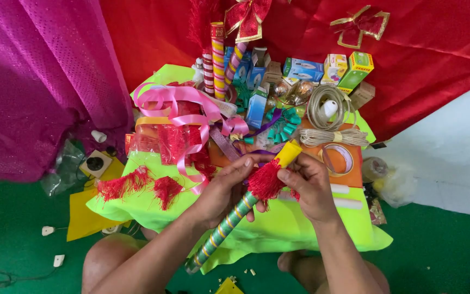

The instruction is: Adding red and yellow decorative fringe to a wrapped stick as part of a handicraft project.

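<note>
Decorated stick (229,223), a long thin tube wound with green and gold tape, yellow at its far end, lying slantwise from near left up to centre over the lime-green sheet (153,204); probably light and fairly stiff, the taped shaft likely a little slick, the red fringe tassel (266,182) wrapped round its upper part soft and easily crushed or pulled loose. Best taken by the bare taped shaft below the fringe or by the yellow tip, not by the threads. Left hand (225,188) closed round the shaft just under the tassel, fingers curled; right hand (310,185) pinching the fringe against the stick, fingers narrow. Further left on the sheet, loose red fringe pieces (131,185), near but apart from the stick. Beyond the hands, curled pink ribbon (183,109), striped tubes (218,57), small boxes (303,69), a coil of twine (330,117) and a tape roll (337,159) crowding the far side, leaving little free room there.
</note>
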